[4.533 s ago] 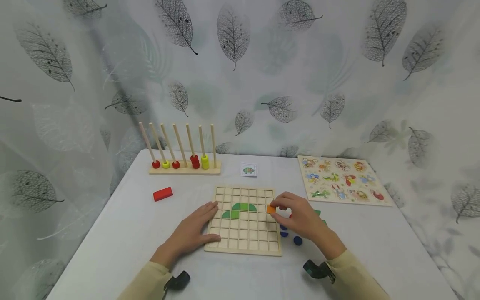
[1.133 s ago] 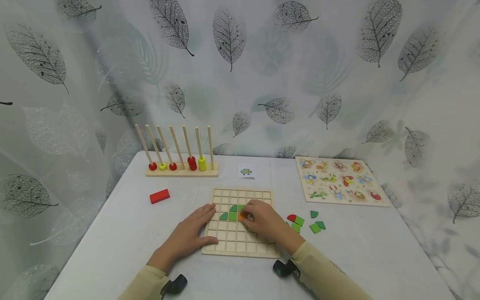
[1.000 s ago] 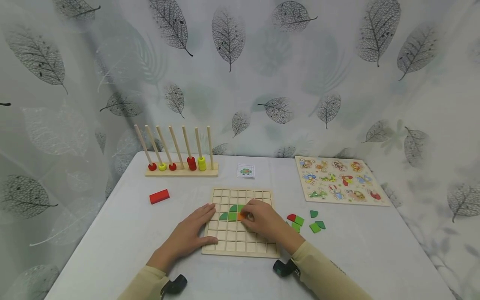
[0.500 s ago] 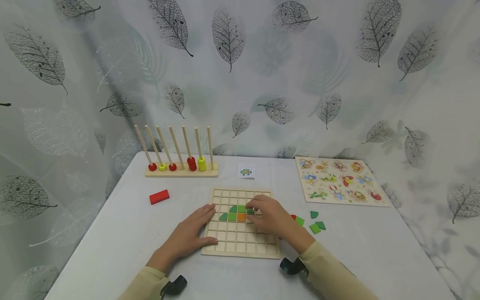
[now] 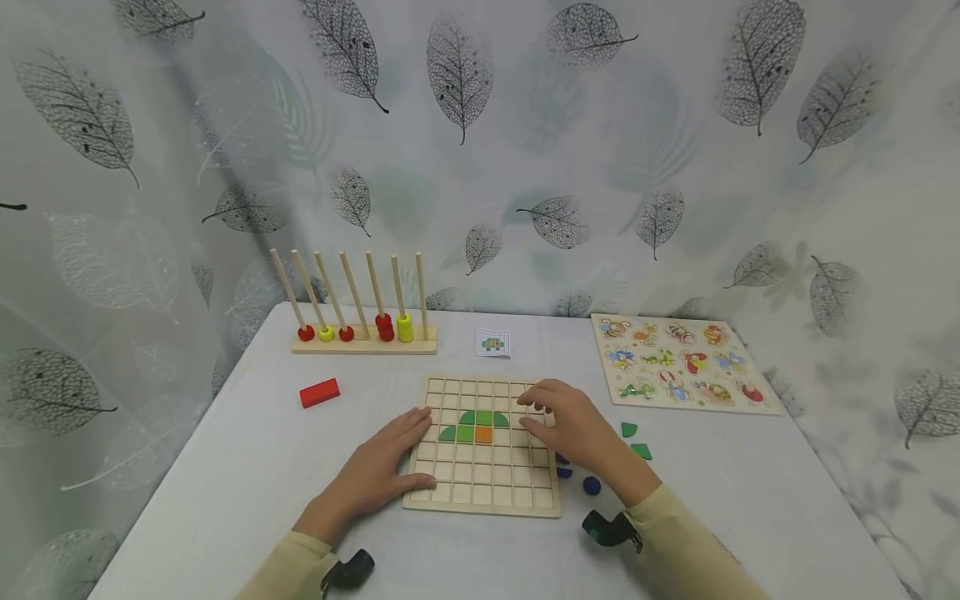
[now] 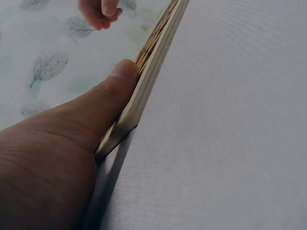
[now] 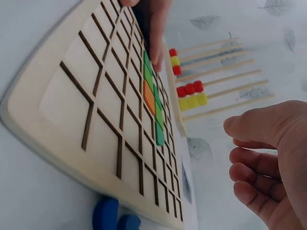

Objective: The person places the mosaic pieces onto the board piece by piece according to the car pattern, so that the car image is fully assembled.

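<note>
A wooden grid board point(image 5: 480, 484) lies on the white table. In its cells sit an orange square point(image 5: 483, 435), green squares point(image 5: 484, 417) and dark green rounded-corner pieces point(image 5: 447, 433). My left hand point(image 5: 382, 458) rests along the board's left edge, fingers extended; the left wrist view shows its thumb point(image 6: 117, 88) on the rim. Above the board's right side hovers my right hand point(image 5: 585, 429), fingers loosely bent and apart. In the right wrist view nothing lies between thumb and fingers point(image 7: 256, 177). It hides part of the loose pieces.
Right of the board lie loose green pieces point(image 5: 641, 451) and blue pieces point(image 5: 592, 485). A small picture card point(image 5: 492, 342) lies behind it. Farther back are a peg abacus point(image 5: 364, 347) and an insect puzzle board point(image 5: 678, 362). A red block point(image 5: 319, 392) lies left.
My right hand brought the orange square from the board's right side into a cell below the green square, let go and moved back right. My left hand has stayed on the board's edge.
</note>
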Demonstrator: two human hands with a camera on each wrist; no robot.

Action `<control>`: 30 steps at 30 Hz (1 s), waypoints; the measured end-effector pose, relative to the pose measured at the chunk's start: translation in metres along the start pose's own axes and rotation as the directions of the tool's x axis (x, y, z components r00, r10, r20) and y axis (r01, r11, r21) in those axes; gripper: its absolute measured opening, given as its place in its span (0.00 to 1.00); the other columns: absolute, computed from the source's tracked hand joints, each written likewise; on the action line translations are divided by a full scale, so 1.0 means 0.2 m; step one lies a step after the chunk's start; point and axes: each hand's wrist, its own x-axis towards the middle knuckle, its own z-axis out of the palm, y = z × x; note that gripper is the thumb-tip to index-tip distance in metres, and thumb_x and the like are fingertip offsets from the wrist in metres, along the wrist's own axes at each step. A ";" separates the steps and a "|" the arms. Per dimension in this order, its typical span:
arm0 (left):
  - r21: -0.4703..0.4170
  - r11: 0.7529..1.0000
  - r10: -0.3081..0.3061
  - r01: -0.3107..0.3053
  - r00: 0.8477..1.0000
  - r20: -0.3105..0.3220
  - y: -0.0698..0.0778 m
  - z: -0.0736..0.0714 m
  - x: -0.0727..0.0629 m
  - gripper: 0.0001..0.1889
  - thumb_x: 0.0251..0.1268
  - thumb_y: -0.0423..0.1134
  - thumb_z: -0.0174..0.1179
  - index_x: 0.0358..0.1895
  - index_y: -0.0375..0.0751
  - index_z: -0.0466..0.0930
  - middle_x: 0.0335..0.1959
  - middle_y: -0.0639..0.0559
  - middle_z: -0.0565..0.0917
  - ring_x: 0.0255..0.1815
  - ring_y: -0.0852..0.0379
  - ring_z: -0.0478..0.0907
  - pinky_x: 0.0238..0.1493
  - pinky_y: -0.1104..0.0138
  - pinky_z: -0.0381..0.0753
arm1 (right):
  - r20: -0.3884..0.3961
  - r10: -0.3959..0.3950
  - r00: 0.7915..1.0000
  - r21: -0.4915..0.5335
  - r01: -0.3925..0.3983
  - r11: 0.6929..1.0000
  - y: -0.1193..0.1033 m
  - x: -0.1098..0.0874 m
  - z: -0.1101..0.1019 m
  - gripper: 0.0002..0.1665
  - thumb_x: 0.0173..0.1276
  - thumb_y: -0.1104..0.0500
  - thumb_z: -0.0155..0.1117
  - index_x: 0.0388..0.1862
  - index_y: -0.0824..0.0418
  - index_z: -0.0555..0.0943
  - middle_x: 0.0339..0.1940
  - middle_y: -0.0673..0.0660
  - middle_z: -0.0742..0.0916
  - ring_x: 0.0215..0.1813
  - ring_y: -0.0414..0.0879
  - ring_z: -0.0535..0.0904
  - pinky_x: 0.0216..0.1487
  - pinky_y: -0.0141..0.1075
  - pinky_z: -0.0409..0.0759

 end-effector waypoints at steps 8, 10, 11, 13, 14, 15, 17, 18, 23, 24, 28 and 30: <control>-0.004 1.000 0.000 0.000 1.000 -0.002 0.00 -0.01 0.00 0.54 0.63 0.68 0.74 0.86 0.43 0.64 0.88 0.54 0.61 0.88 0.49 0.54 0.82 0.46 0.61 | -0.032 0.008 0.999 -0.025 -0.009 1.000 0.07 -0.04 -0.06 0.16 0.66 0.63 0.83 0.52 0.57 0.90 0.49 0.52 0.90 0.43 0.42 0.82 0.43 0.38 0.86; -0.003 1.000 0.003 -0.003 1.000 -0.004 0.00 -0.01 0.00 0.54 0.63 0.68 0.74 0.86 0.43 0.64 0.88 0.54 0.60 0.88 0.49 0.54 0.82 0.46 0.62 | -0.049 0.003 0.999 -0.039 -0.005 0.999 0.08 -0.05 -0.07 0.16 0.65 0.63 0.84 0.51 0.56 0.90 0.48 0.51 0.90 0.42 0.41 0.82 0.42 0.38 0.86; -0.002 1.000 0.004 -0.004 1.000 -0.004 0.00 -0.01 0.00 0.54 0.63 0.68 0.74 0.86 0.43 0.64 0.88 0.54 0.60 0.88 0.49 0.54 0.82 0.46 0.62 | -0.055 0.003 0.998 -0.043 -0.005 0.999 0.08 -0.05 -0.08 0.16 0.65 0.63 0.84 0.50 0.56 0.90 0.48 0.51 0.90 0.42 0.41 0.82 0.42 0.38 0.86; 0.000 1.000 0.006 -0.006 1.000 -0.004 -0.01 -0.01 0.00 0.54 0.63 0.68 0.74 0.86 0.43 0.64 0.88 0.54 0.60 0.88 0.49 0.53 0.82 0.46 0.62 | -0.066 0.005 0.998 -0.057 -0.009 0.998 0.09 -0.06 -0.10 0.16 0.64 0.64 0.84 0.49 0.56 0.90 0.48 0.50 0.90 0.42 0.41 0.82 0.42 0.38 0.86; -0.002 1.000 0.007 -0.007 1.000 -0.005 -0.01 -0.01 0.00 0.55 0.63 0.68 0.73 0.86 0.44 0.63 0.88 0.54 0.60 0.88 0.49 0.54 0.82 0.46 0.62 | -0.069 0.010 0.998 -0.063 -0.015 0.998 0.09 -0.06 -0.11 0.16 0.64 0.64 0.84 0.49 0.56 0.90 0.47 0.50 0.90 0.42 0.41 0.82 0.42 0.38 0.87; -0.003 1.000 0.007 -0.007 1.000 -0.005 -0.01 -0.01 0.00 0.55 0.63 0.69 0.73 0.86 0.44 0.63 0.88 0.54 0.60 0.88 0.49 0.54 0.82 0.46 0.62 | -0.070 0.017 0.997 -0.069 -0.022 0.997 0.09 -0.06 -0.12 0.16 0.64 0.64 0.84 0.49 0.56 0.90 0.47 0.49 0.90 0.41 0.41 0.82 0.41 0.39 0.87; -0.006 1.000 0.008 -0.008 1.000 -0.007 -0.01 0.00 0.00 0.55 0.63 0.69 0.73 0.86 0.44 0.63 0.88 0.54 0.60 0.88 0.49 0.54 0.82 0.46 0.62 | -0.063 0.032 0.997 -0.077 -0.037 0.996 0.10 -0.07 -0.13 0.16 0.64 0.64 0.84 0.50 0.56 0.90 0.47 0.49 0.90 0.42 0.41 0.82 0.42 0.40 0.87; -0.008 1.000 0.009 -0.009 1.000 -0.008 -0.01 0.00 0.00 0.55 0.63 0.69 0.73 0.86 0.44 0.63 0.88 0.54 0.60 0.88 0.49 0.54 0.82 0.46 0.61 | -0.057 0.042 0.997 -0.081 -0.047 0.996 0.10 -0.08 -0.14 0.16 0.64 0.64 0.84 0.50 0.57 0.90 0.47 0.49 0.90 0.42 0.42 0.82 0.42 0.41 0.87; -0.006 1.000 0.001 -0.001 1.000 -0.007 0.00 0.00 0.00 0.54 0.63 0.68 0.73 0.86 0.44 0.64 0.88 0.55 0.60 0.88 0.49 0.53 0.82 0.46 0.61 | -0.025 0.107 0.994 -0.086 -0.109 0.990 0.12 -0.10 -0.17 0.16 0.67 0.61 0.83 0.52 0.58 0.91 0.49 0.48 0.89 0.44 0.42 0.82 0.44 0.42 0.87; -0.004 1.000 -0.001 0.001 1.000 -0.006 0.00 0.00 0.00 0.54 0.63 0.68 0.74 0.86 0.44 0.64 0.88 0.55 0.60 0.88 0.49 0.53 0.82 0.46 0.61 | -0.021 0.120 0.993 -0.090 -0.121 0.989 0.13 -0.10 -0.17 0.16 0.67 0.60 0.83 0.52 0.57 0.91 0.49 0.48 0.89 0.44 0.42 0.82 0.45 0.42 0.87; -0.001 1.000 -0.006 0.006 1.000 -0.002 0.00 -0.01 0.00 0.54 0.63 0.68 0.74 0.86 0.44 0.64 0.88 0.54 0.60 0.88 0.49 0.53 0.82 0.46 0.61 | -0.021 0.152 0.988 -0.103 -0.153 0.983 0.15 -0.13 -0.19 0.15 0.68 0.60 0.83 0.52 0.58 0.91 0.50 0.49 0.90 0.45 0.44 0.82 0.45 0.43 0.87; 0.000 1.000 -0.003 0.003 1.000 -0.002 0.01 -0.01 0.00 0.54 0.63 0.68 0.74 0.86 0.43 0.64 0.88 0.54 0.60 0.88 0.49 0.54 0.82 0.46 0.61 | -0.022 0.155 0.988 -0.110 -0.156 0.982 0.17 -0.14 -0.20 0.15 0.68 0.60 0.83 0.52 0.58 0.91 0.49 0.50 0.90 0.45 0.44 0.82 0.45 0.44 0.87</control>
